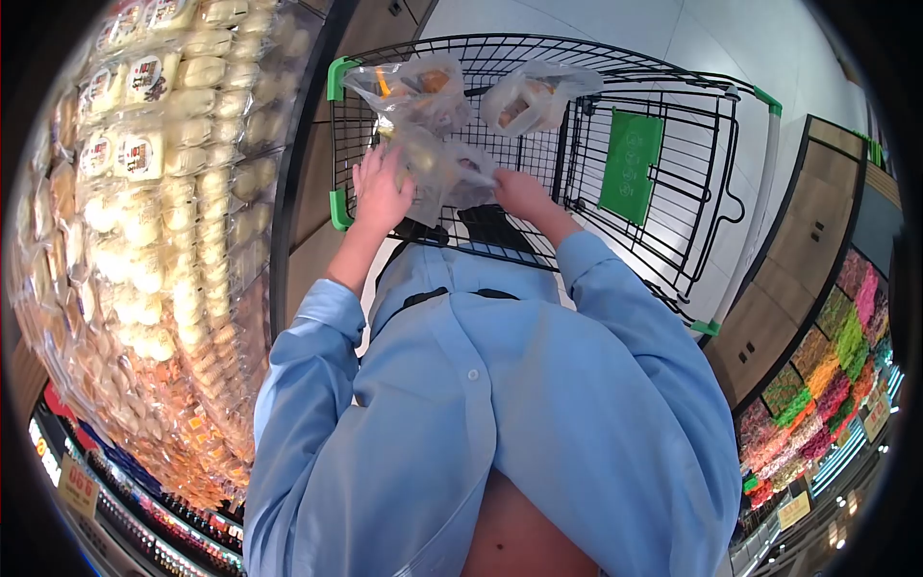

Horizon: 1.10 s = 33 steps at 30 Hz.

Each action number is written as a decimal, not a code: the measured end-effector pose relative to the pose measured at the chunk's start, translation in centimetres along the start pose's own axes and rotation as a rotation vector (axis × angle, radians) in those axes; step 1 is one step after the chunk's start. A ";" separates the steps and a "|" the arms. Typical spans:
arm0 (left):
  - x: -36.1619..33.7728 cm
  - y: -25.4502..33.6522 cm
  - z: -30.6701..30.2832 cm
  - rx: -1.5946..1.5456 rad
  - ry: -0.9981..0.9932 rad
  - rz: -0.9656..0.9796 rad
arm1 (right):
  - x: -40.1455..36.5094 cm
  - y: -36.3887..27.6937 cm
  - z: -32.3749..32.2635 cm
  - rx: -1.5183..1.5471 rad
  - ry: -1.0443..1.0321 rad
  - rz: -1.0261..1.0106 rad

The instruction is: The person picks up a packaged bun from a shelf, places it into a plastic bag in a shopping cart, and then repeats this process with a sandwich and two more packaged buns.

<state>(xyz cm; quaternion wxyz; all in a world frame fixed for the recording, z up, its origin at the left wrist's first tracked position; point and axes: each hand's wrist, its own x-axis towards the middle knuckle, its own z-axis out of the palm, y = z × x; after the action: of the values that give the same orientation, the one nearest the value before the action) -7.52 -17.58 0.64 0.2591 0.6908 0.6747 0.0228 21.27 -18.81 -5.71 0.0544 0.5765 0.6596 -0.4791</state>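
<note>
LEFT: your left hand (380,188) has its grip closed on the clear bag's near-left end | RIGHT: your right hand (524,192) pinches its right end | BAG: clear bag (444,168) spans hand to hand, long axis crosswise, over the cart (338,207) near rim; both hands equally near.

Bright, even store light; heavy fisheye warp, dark corners, sharp centre

Bags (534,96) in cart (630,178); bread shelves (163,192) left of cart.
</note>
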 end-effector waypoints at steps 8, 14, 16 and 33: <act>-1.7 -2.3 0.2 -0.003 0.041 -0.040 | -3.4 -4.2 -3.8 -0.130 -0.052 -0.059; -2.6 -2.6 0.4 -0.028 0.069 -0.027 | -0.6 0.7 -0.8 -0.233 -0.067 0.057; -2.8 -2.6 0.1 -0.011 0.098 0.002 | -1.1 1.4 -0.9 -0.212 -0.021 0.041; -4.5 0.4 2.4 0.174 -0.238 0.269 | -5.2 0.3 -0.7 -0.264 0.391 0.054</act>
<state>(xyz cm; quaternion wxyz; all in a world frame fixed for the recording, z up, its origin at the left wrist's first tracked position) -6.65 -22.56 0.16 0.2709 0.7924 0.5402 -0.0831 23.56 -22.05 -2.21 0.0135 0.6637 0.6988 -0.2665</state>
